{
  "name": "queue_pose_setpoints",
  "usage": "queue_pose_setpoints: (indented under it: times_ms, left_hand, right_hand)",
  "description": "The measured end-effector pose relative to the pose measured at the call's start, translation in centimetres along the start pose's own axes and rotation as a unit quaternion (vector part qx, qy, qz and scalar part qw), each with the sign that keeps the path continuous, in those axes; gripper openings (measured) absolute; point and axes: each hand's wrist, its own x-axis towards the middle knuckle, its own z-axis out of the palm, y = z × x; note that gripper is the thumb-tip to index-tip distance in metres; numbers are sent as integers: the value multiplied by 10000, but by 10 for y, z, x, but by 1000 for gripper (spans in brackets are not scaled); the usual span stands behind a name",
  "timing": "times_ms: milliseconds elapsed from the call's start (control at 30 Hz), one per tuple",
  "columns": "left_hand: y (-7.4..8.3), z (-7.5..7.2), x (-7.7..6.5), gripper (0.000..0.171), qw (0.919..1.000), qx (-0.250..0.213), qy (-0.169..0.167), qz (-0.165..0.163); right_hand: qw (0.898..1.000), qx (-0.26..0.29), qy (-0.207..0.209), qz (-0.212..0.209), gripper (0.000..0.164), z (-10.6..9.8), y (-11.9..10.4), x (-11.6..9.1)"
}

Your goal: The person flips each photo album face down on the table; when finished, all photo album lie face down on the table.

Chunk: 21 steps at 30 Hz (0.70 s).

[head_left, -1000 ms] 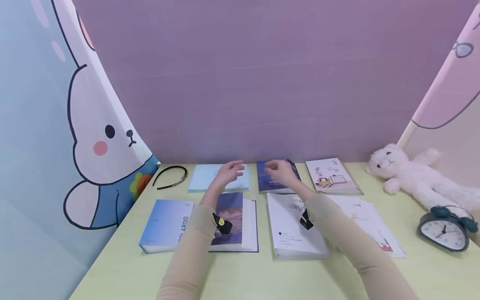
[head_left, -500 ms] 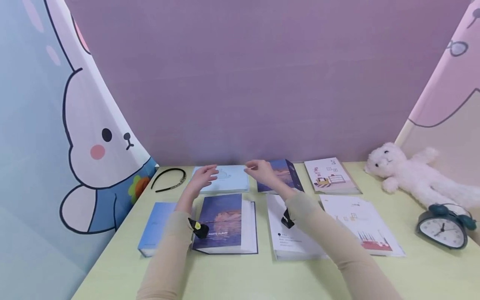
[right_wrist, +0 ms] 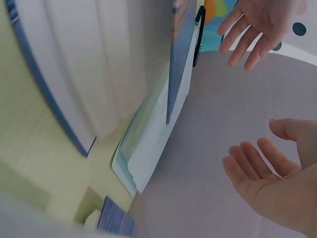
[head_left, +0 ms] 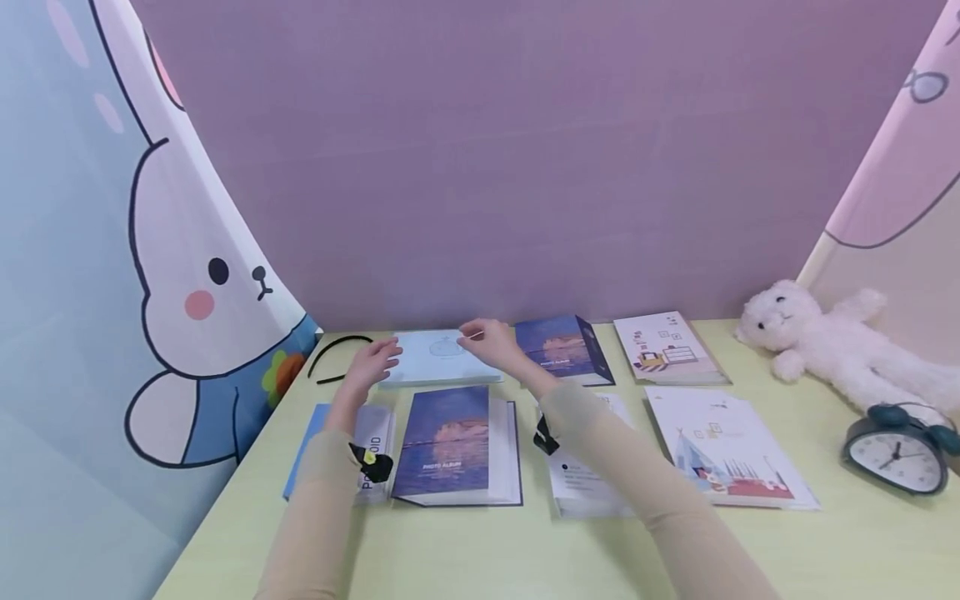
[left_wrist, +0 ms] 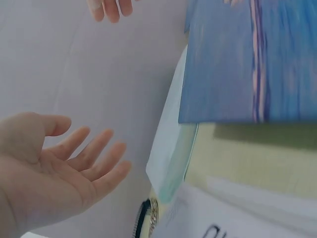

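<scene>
My left hand (head_left: 370, 365) hovers with loose fingers between the black headband (head_left: 352, 338) and the pale blue album (head_left: 427, 367). My right hand (head_left: 493, 342) hangs over that album's right part, fingers softly bent. Both palms look bare in the wrist views, where the left hand (left_wrist: 64, 171) and right hand (right_wrist: 277, 186) hold nothing. Under my left forearm lies a blue Polaroid album (head_left: 375, 479), partly hidden. Beside it is a photo album (head_left: 442, 442) with a painted seascape cover. My right sleeve partly covers a white album (head_left: 592, 500).
At the back lie a second seascape photo album (head_left: 555, 348) and a pinkish illustrated album (head_left: 667, 350). Front right is a white album (head_left: 727, 450) with a tent drawing. A white plush bear (head_left: 825, 342) and a dark green alarm clock (head_left: 896, 454) are at the right on the table (head_left: 480, 554).
Both hands have swept left above the albums. The right hand has gone from the back seascape album to the pale blue one, while the left has passed to that album's left edge.
</scene>
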Motion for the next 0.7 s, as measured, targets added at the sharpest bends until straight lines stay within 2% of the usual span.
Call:
queue_pose_setpoints:
  times_ms: [267, 467, 700]
  left_hand:
    - [-18, -12, -3, 48, 9994, -109, 202, -276]
    - [-33, -15, -3, 52, 9985, 8, 136, -533]
    - [-44, -16, 1, 56, 9982, 129, 11, -583]
  right_hand:
    - [9999, 2, -156, 47, 30, 21, -6, 5]
    - [9993, -200, -281, -157, 30, 39, -3, 8]
    - [9979, -162, -573, -252, 33, 55, 1, 10]
